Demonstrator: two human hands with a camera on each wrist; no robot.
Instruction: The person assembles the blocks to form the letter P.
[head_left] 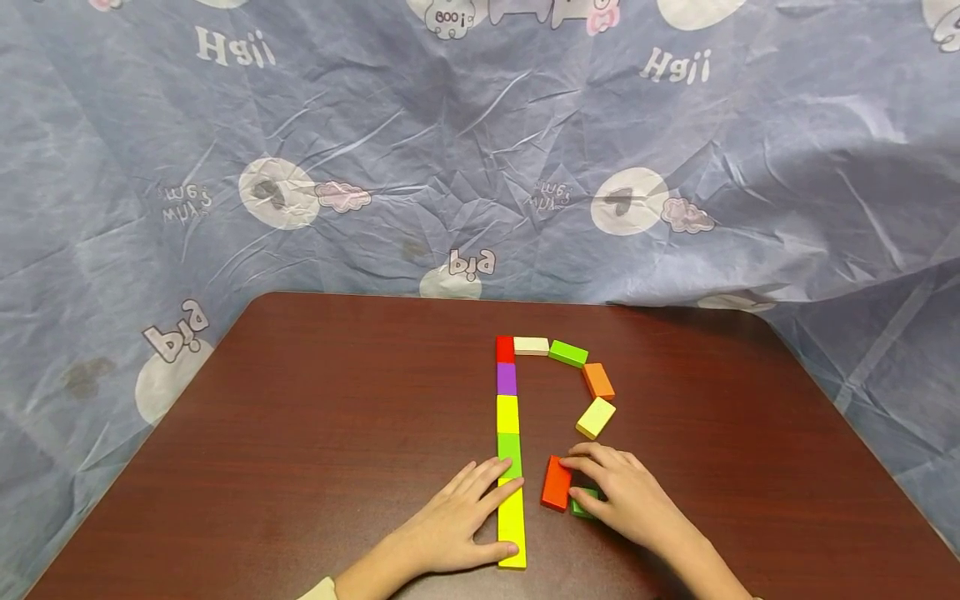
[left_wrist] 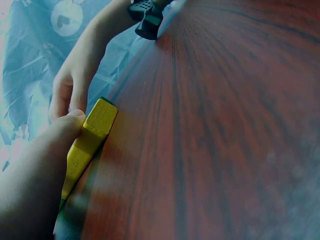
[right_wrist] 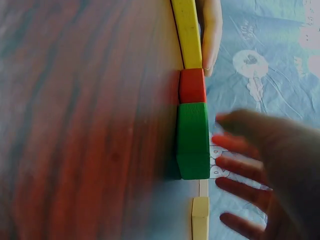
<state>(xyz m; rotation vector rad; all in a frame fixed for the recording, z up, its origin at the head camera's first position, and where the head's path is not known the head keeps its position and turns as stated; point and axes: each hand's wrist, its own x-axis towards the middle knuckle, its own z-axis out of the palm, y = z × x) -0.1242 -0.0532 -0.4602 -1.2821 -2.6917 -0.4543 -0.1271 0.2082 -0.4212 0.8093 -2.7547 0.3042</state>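
Note:
My left hand [head_left: 460,522] rests its outstretched fingers on the lower part of a straight column of blocks. Its fingertips touch the green block [head_left: 509,448] and its thumb lies on the yellow block [head_left: 512,537] at the near end. To the right of the column, my right hand [head_left: 627,493] hovers with spread fingers, holding nothing. Beneath them are a red block [head_left: 556,483] and a dark green block [head_left: 584,502], partly covered by the hand. In the right wrist view, the fingers stand apart from that green block [right_wrist: 193,135].
Farther up the column are yellow [head_left: 507,414], purple [head_left: 506,379] and red [head_left: 505,349] blocks. From its top, a curve runs through white [head_left: 532,346], light green [head_left: 568,353], orange [head_left: 598,381] and pale yellow [head_left: 596,418] blocks. A printed cloth hangs behind the brown table [head_left: 337,400].

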